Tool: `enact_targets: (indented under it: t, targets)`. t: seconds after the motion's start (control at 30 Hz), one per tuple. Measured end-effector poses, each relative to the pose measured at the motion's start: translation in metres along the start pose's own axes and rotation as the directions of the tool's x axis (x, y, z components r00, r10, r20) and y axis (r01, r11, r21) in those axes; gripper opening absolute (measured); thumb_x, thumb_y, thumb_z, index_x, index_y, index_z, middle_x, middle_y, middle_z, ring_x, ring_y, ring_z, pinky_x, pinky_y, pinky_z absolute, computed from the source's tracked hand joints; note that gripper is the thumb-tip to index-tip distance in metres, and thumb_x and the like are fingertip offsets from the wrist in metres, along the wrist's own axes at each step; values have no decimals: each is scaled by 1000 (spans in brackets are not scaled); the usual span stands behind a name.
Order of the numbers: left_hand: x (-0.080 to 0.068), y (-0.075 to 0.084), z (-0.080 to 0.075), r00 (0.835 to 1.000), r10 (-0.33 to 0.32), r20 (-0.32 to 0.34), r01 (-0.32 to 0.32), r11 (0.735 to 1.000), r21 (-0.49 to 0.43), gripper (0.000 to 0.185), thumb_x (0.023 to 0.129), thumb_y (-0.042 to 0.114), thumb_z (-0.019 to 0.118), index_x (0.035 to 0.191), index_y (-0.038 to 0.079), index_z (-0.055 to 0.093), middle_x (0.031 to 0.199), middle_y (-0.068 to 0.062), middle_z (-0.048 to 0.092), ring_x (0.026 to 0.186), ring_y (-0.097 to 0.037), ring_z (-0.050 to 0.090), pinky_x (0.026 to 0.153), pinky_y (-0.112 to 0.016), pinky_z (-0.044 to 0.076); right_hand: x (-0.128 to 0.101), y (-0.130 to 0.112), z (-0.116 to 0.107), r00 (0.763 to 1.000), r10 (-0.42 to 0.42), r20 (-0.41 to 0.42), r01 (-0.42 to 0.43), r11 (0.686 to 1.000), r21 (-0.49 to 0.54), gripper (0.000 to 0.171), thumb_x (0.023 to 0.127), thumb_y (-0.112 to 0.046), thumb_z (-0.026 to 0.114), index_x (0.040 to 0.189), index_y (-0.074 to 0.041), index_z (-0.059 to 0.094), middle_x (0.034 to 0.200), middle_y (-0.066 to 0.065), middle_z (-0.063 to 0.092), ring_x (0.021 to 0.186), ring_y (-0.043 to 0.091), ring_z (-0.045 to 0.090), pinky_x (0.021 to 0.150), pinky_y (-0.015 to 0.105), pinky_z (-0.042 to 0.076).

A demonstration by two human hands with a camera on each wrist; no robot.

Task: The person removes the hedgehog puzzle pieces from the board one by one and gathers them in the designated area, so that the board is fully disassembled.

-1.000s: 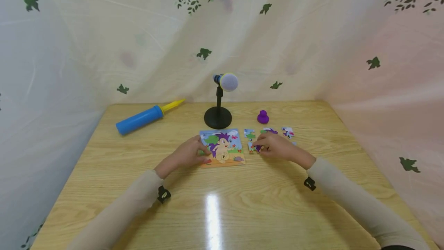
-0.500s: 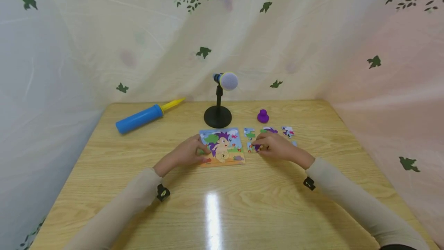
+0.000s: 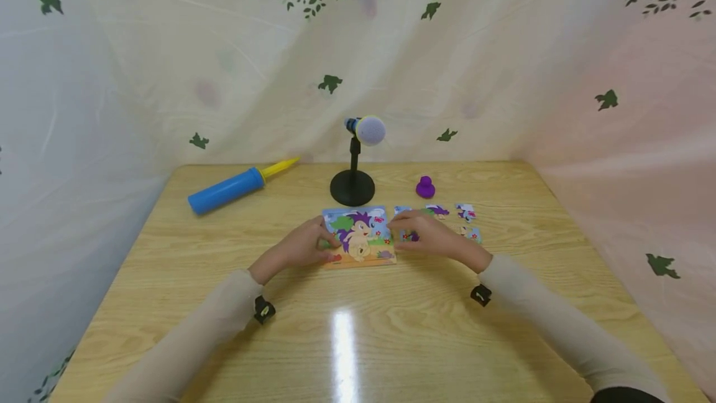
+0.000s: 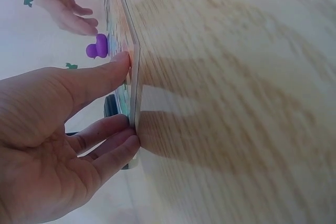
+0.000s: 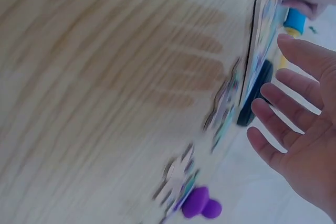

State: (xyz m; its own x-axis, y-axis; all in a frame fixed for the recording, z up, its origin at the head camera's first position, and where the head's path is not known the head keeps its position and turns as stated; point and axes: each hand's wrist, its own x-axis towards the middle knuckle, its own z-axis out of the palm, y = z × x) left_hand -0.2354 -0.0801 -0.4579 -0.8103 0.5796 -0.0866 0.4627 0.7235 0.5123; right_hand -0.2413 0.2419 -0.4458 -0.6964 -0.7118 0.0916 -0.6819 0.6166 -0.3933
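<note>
A jigsaw puzzle board with a purple-haired hedgehog picture lies flat on the wooden table. At its left side, my left hand holds the board; in the left wrist view the thumb and the fingertips meet its edge. My right hand hovers by the board's right edge, its fingers apart and nothing held, as the right wrist view shows. Partly hidden under that hand are loose puzzle pieces. Several more, such as a pink-and-blue piece, lie farther right.
Behind the board stands a toy microphone on a round black base. A blue pump with a yellow nozzle lies at the back left. Toward the back right sits a small purple knob-shaped object. Patterned curtains surround the table.
My right hand has shifted left from the loose pieces to the board's right edge, uncovering a piece at right. The left hand has stayed on the board.
</note>
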Motion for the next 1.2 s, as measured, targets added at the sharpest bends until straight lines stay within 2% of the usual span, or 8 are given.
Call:
enact_targets:
  t: [0.17,0.3,0.47,0.7,1.03,1.2]
  targets:
    - [0,0,0,1000,9,0,-9,1000,5,26,89,21,81,114,14,79,116,-12,60,104,-23,53,96,-44,49,10,-10,12,999,-4,53,1,999,52,46,93,-22,76,132,0,66,136,18,63,129,38,57,108,52,48]
    - [-1,0,0,1000,7,-4,-7,1000,6,26,88,21,81,113,14,79,112,-11,59,99,-21,51,90,-39,47,12,-18,19,997,-22,73,21,1000,20,47,93,-22,75,133,0,65,138,19,63,130,39,57,113,57,42]
    - [-1,0,0,1000,-7,0,7,1000,3,26,88,22,82,113,15,80,107,-8,57,93,-19,48,82,-33,43,13,-26,21,998,-22,58,22,1000,-10,45,90,-18,78,130,1,67,133,19,67,126,38,59,114,58,40]
    - [-2,1,-1,1000,-12,-1,12,1000,1,26,88,22,81,113,16,80,109,-9,58,95,-19,49,85,-34,45,16,-27,22,998,2,67,0,1000,-25,46,88,-19,81,127,1,69,130,18,68,124,36,61,108,50,48]
    - [1,4,-1,1000,-23,17,22,999,24,25,88,21,82,112,15,80,110,-10,59,96,-20,50,87,-37,47,17,-32,21,995,45,84,-45,999,-9,45,86,-17,83,125,0,71,126,15,67,119,31,60,103,45,53]
    - [1,6,-2,1000,-15,13,15,999,38,23,88,23,82,110,15,80,107,-8,60,97,-20,51,91,-39,47,18,-32,22,997,20,81,-19,1000,-14,41,86,-17,83,122,0,73,122,13,67,113,27,61,96,40,55]
